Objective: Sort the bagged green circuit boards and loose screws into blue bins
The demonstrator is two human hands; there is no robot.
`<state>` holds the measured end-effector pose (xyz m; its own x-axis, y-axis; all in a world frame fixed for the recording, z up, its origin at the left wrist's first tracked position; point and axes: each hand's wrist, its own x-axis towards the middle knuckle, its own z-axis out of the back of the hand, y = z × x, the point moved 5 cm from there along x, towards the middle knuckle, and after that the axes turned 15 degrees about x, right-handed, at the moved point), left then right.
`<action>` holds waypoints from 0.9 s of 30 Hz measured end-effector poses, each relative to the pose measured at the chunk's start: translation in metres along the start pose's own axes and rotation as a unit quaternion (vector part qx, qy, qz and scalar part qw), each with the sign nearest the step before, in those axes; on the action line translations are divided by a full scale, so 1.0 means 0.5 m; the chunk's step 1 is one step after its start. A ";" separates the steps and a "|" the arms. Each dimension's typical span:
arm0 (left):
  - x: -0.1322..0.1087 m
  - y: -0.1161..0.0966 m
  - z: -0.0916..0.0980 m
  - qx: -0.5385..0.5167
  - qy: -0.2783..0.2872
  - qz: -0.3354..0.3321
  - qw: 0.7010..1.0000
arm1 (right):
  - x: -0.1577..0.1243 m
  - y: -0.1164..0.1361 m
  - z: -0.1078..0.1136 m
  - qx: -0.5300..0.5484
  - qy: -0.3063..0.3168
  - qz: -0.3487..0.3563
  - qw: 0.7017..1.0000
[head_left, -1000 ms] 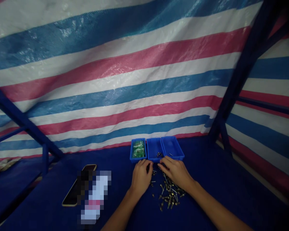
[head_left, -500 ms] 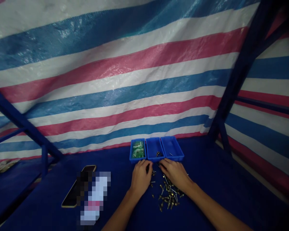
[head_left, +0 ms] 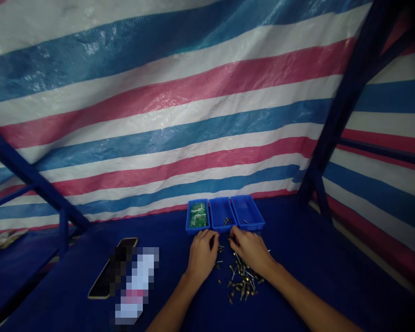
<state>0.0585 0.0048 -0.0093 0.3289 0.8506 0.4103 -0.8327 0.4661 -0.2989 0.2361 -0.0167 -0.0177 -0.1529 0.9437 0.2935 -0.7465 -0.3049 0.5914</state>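
Note:
My left hand [head_left: 203, 251] is closed, thumb and fingertips pinched together in front of the left blue tray [head_left: 187, 221]; what they hold, if anything, is too small to make out. Beside it, my right hand [head_left: 251, 246] has its fingers curled together in front of the middle blue tray [head_left: 221, 207]; its fingertips hide whatever is in them. Below and between the hands lies a loose pile of small brass-and-silver metal parts [head_left: 244, 281], some with thin shafts. Green-and-white small pieces [head_left: 198, 215] fill the left tray. A few metal parts [head_left: 227, 221] lie in the middle tray.
The right blue tray [head_left: 245, 207] holds a thin metal piece. A phone [head_left: 102, 279] lies on the blue table at left, beside a blurred-out pale item [head_left: 138, 286]. Blue frame posts [head_left: 342, 110] flank the table, and a striped tarp [head_left: 180, 101] hangs behind it.
My right hand has shifted very slightly, its fingertips curling in closer and a little to the right. My left hand stays in place.

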 end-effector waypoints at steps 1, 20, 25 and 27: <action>0.000 -0.001 0.001 0.000 -0.001 -0.001 1.000 | -0.001 0.004 0.001 0.013 -0.005 0.009 1.000; 0.000 0.000 -0.001 0.002 0.000 -0.002 1.000 | -0.004 0.030 0.043 0.165 -0.121 0.099 0.974; -0.001 0.001 -0.003 0.002 0.001 -0.004 1.000 | -0.005 0.017 0.039 0.167 -0.147 0.081 0.972; -0.001 0.002 -0.004 0.002 0.001 -0.003 1.000 | -0.006 0.016 0.037 0.175 -0.149 0.076 0.970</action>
<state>0.0585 0.0052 -0.0112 0.3350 0.8479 0.4110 -0.8321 0.4708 -0.2931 0.2429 -0.0242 0.0001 -0.0109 0.8208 0.5711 -0.4567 -0.5121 0.7274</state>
